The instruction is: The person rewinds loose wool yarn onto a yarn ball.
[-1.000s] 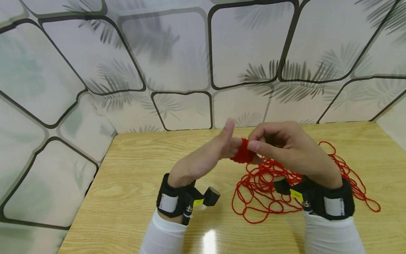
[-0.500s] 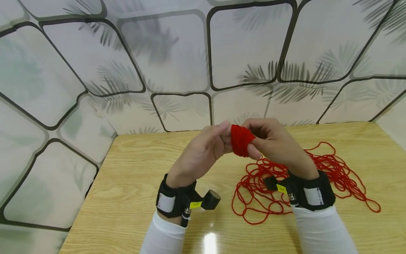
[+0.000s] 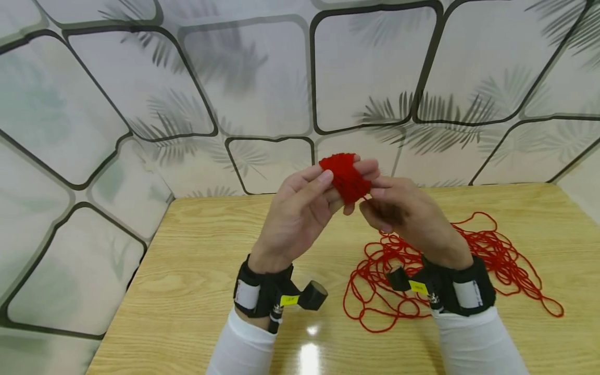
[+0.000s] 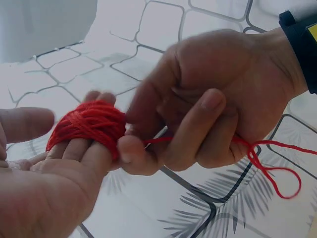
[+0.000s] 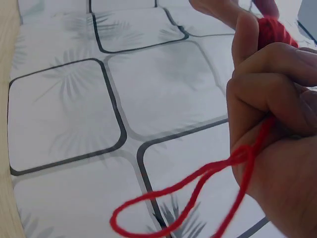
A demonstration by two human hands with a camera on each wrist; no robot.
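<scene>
Yarn bundle (image 3: 345, 178) lies crosswise round straight-fingered left hand (image 3: 300, 211); curled right hand (image 3: 417, 219) grips strand (image 5: 247, 153).

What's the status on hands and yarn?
Left hand: fingers inside red wrap. Right hand: gripping strand. Loose loop in strand beyond grip, possible snag.

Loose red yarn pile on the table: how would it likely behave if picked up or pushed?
The red yarn pile would probably flop, its strands lying in slack curves. Lifted, it might snag, since many loops cross. Pushed, it would likely shift or spread rather than roll, lying low on the wood-grain table.
</scene>
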